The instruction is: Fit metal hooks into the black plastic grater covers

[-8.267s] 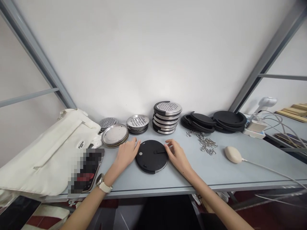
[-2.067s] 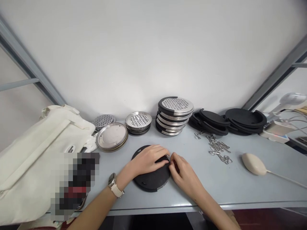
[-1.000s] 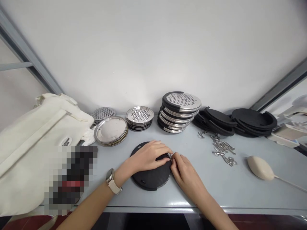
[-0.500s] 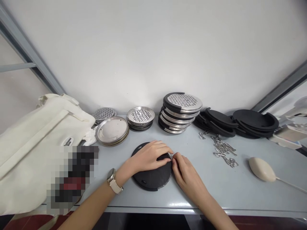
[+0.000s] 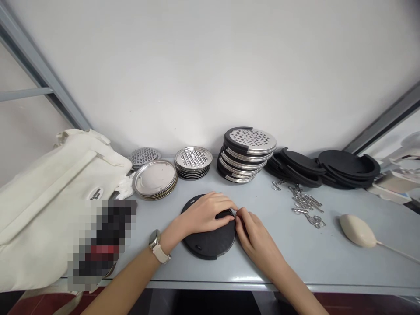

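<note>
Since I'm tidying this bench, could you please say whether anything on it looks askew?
Mildly, yes: the black discs right of the tall stack lean unevenly on one another, and the metal clips before them lie in a loose tangle.

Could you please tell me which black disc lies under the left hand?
The lone black disc at the front of the table, beneath the left hand; the other black discs lie piled near the wall.
</note>
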Tool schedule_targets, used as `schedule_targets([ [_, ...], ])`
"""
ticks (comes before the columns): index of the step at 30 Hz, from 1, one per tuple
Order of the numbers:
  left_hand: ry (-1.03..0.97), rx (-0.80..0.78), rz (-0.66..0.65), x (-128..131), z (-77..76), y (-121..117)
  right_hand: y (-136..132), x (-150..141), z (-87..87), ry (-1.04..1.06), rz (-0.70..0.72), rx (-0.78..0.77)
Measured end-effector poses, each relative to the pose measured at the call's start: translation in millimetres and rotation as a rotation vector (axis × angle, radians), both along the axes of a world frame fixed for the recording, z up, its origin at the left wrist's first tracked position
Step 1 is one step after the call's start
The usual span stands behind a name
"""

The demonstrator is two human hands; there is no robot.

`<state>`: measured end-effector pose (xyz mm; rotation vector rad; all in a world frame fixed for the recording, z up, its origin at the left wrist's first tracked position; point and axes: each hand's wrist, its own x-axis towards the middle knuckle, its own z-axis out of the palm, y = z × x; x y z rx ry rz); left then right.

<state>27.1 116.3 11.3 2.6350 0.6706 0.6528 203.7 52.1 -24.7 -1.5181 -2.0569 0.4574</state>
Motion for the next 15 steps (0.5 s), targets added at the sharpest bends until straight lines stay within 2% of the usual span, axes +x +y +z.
schedule_targets([
  [9, -0.006, 0.001, 0.001, -0.1, 0.9, 0.0, -0.5, -0.9, 1.6, 0.048, 0.009, 0.016],
  [15, 0.003, 0.009, -0.004, -0.6, 0.8, 0.4, -0.9, -0.5, -0.3, 0.004, -0.007, 0.033],
])
